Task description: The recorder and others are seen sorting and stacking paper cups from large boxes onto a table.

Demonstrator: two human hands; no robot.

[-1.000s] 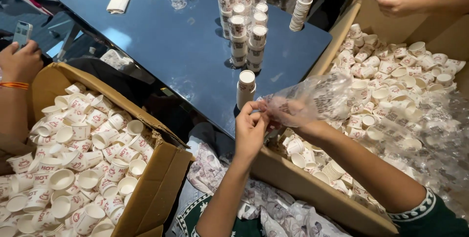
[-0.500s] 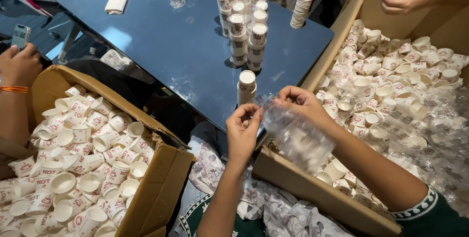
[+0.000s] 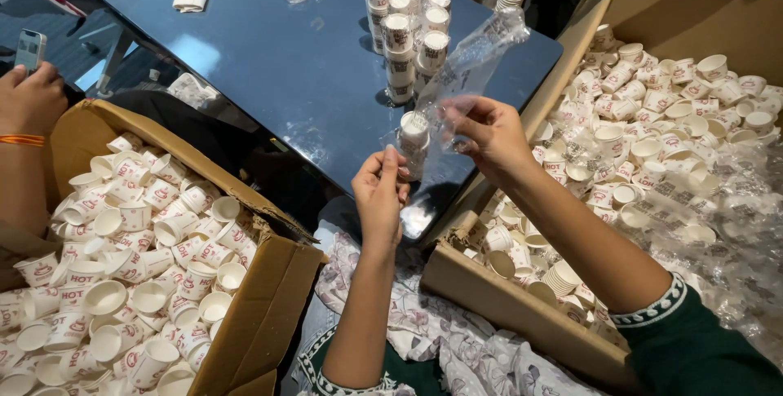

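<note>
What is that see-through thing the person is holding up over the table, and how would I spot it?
Start at the dark blue glossy table between two cardboard boxes of paper cups. At its near edge, the right hand lifts a clear plastic sleeve, and the left hand is just below. Unlike the crumpled wrappers lying about, it is stretched long and upright in the air, beside the stacked cups.

Packing workplace: cartons (image 3: 269,298) full of loose paper cups (image 3: 130,225).
</note>
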